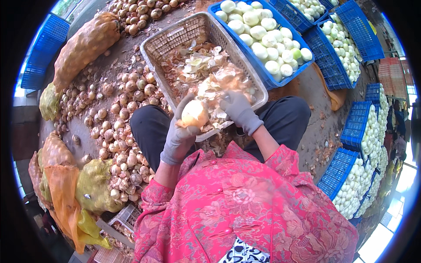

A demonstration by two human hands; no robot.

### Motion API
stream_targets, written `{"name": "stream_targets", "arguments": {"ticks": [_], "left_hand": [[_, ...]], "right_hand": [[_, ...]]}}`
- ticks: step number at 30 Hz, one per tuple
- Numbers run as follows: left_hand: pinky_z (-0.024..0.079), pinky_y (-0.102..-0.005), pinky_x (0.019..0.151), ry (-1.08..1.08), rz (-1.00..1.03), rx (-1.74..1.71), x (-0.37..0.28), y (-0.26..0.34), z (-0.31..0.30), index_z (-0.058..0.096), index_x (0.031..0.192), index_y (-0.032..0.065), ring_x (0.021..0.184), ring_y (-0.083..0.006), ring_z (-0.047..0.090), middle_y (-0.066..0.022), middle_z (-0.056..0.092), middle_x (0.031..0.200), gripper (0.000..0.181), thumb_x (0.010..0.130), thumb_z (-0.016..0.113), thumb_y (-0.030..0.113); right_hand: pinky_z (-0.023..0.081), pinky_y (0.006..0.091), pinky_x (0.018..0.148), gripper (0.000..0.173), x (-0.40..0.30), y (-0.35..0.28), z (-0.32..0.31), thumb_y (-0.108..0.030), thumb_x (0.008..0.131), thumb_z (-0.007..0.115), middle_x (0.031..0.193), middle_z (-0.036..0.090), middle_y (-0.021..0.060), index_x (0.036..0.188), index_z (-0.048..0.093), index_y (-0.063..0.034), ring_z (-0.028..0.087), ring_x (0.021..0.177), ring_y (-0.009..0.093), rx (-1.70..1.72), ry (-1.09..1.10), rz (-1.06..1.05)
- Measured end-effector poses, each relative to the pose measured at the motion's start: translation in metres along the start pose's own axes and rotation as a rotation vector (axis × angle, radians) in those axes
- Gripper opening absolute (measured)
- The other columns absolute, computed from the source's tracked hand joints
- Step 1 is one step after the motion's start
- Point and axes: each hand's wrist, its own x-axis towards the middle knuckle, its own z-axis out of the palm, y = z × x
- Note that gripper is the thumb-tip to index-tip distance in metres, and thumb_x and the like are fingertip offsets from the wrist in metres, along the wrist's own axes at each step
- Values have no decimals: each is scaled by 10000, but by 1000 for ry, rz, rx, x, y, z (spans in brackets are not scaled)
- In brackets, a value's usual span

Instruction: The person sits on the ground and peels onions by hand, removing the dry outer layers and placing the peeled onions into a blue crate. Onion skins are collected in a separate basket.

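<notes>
My left hand [179, 139], in a grey knit glove, holds a partly peeled onion [194, 113] over the near edge of a worn plastic crate [152, 62]. Loose skin hangs from the onion's underside. To its right is my right hand [240, 110], gloved alike, with its fingers curled and blurred above the peelings; whether anything is in them I cannot tell. Onion skins [204, 67] fill the lower part of the crate, which stands between my knees. Beyond it, on the right, a blue crate [269, 84] holds peeled white onions [258, 32].
Unpeeled onions [131, 87] lie heaped on the floor to the left. Full mesh sacks [86, 46] lie farther left, with a yellowish sack [96, 184] nearer me. Blue crates of peeled onions [349, 174] line the right side. Scattered skins litter the concrete floor [314, 131].
</notes>
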Motion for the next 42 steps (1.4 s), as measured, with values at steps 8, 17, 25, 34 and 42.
{"name": "stream_targets", "arguments": {"ticks": [8,17,25,34,42], "left_hand": [[483,-364,981,121,104,-70,8,-16,-26,359,1376,7,1106,-211,584,-102,549,1232,628,846,683,92],[509,-327,938,209,142,-53,11,-23,-21,397,1325,-15,1048,-203,616,-102,591,1155,545,855,666,38],[507,-342,942,245,88,-56,10,-27,-18,380,1343,-3,1071,-198,593,-114,560,1191,601,826,682,56],[475,-329,967,204,53,39,6,-27,-8,349,1384,-12,1087,-200,584,-109,558,1201,751,726,710,14],[430,-390,1040,83,-47,-94,-3,-21,-7,394,1387,61,1216,-246,526,-103,527,1315,793,718,793,211]], "right_hand": [[504,403,622,244,-58,-33,3,-126,808,638,859,629,147,1036,591,-53,640,738,336,-185,-25,-414],[488,423,566,201,-64,-19,21,-129,779,669,767,580,133,928,552,-63,617,669,327,-474,47,-411],[462,256,479,255,-70,-30,9,-118,904,557,735,641,99,1117,556,22,576,497,135,966,-300,424],[452,301,561,243,-36,-50,11,-188,810,672,653,543,56,929,595,9,558,628,103,211,83,-146],[454,241,465,188,-11,-18,3,-129,837,610,658,577,31,924,593,37,547,477,98,565,41,148]]}}
